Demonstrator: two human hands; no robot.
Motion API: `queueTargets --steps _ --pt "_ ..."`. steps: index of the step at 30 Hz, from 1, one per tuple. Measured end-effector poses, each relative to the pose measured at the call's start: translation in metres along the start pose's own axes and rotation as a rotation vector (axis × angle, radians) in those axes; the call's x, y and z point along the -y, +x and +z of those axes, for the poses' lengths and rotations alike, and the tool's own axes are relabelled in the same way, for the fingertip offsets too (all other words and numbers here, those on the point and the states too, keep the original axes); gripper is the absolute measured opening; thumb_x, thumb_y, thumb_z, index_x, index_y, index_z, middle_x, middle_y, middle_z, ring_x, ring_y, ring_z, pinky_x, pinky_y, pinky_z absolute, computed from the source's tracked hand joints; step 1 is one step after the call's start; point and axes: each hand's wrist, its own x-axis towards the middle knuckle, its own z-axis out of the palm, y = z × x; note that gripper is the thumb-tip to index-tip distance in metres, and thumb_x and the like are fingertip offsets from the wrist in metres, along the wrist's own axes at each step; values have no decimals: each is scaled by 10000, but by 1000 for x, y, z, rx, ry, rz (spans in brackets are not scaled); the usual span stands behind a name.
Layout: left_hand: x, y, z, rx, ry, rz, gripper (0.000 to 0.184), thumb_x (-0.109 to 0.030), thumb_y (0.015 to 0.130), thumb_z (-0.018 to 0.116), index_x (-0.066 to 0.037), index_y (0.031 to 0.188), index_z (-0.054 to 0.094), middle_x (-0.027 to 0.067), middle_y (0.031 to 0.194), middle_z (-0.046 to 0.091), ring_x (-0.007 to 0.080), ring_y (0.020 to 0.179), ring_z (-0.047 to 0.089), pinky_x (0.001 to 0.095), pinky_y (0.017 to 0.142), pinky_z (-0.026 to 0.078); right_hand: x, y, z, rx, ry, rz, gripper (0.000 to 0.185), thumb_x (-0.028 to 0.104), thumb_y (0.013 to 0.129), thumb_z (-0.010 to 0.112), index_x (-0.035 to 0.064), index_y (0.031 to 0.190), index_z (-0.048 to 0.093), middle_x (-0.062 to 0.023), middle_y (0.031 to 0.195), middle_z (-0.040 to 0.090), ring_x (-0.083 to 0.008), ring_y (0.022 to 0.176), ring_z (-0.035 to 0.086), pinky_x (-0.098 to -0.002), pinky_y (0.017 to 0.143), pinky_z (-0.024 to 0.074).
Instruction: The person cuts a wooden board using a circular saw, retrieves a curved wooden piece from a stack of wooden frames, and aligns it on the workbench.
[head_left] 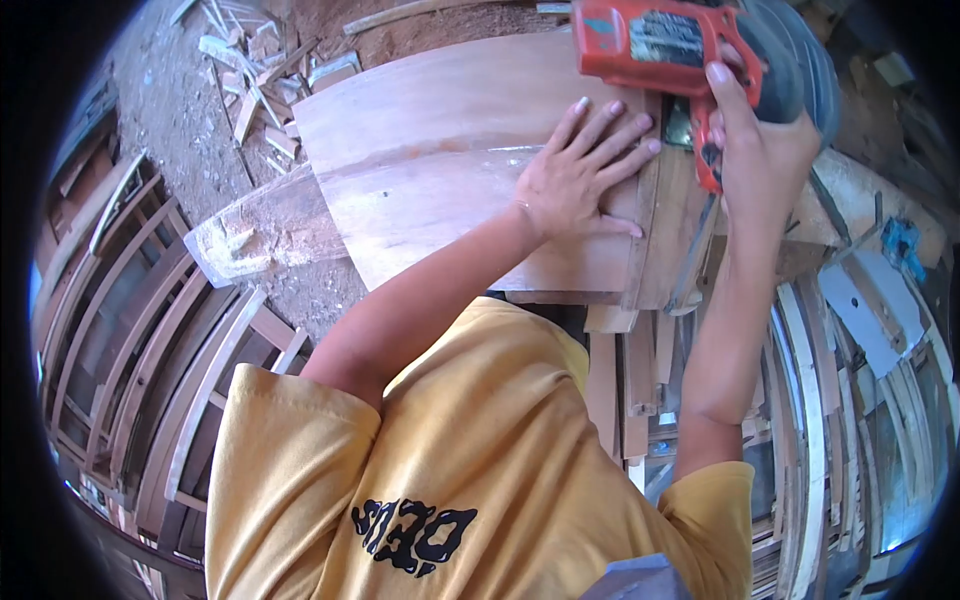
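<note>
My left hand [585, 170] lies flat with its fingers spread on a wide, pale wooden panel [430, 185], near the panel's right end. A long reddish-brown streak crosses the panel. My right hand [755, 135] is wrapped round the handle of a red power tool [650, 45] at the top right. The tool sits over the panel's right edge, and its far side is partly hidden by the hand. Beside the panel's right end runs a narrow wooden strip [645, 230]. A thin dark cord or strap [693, 250] hangs below the handle.
Wood scraps [265, 95] litter the dirt floor at the upper left. A dusty board [265, 228] sticks out left of the panel. Wooden frames [130, 330] lean at the left, and long wood strips [805, 440] lie at the right, near a white piece [870, 305].
</note>
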Motion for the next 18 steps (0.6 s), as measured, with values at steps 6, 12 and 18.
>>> queueTargets --steps 6,12,18 --pt "-4 4 -6 60 95 -45 1069 -894 755 498 -221 1577 384 59 1641 347 321 1527 267 545 1273 116 11 -35 -71 -148 -196 -80 264 78 867 785 -12 1110 733 -41 844 713 -79 642 584 -235 611 466" --pt "-3 3 4 -64 131 5 1060 -893 770 474 -215 1580 386 64 1653 329 327 1535 247 553 1270 99 21 -143 -184 -450 -144 -34 313 23 902 724 -68 1197 676 -43 759 632 -56 532 445 -216 514 341" --pt "-15 4 10 -83 204 -62 999 -790 822 580 -150 1566 397 118 1654 315 364 1544 216 547 1266 88 -37 -242 -293 -779 -349 194 296 24 930 696 -53 1215 685 -4 687 576 -51 530 413 -228 499 320"
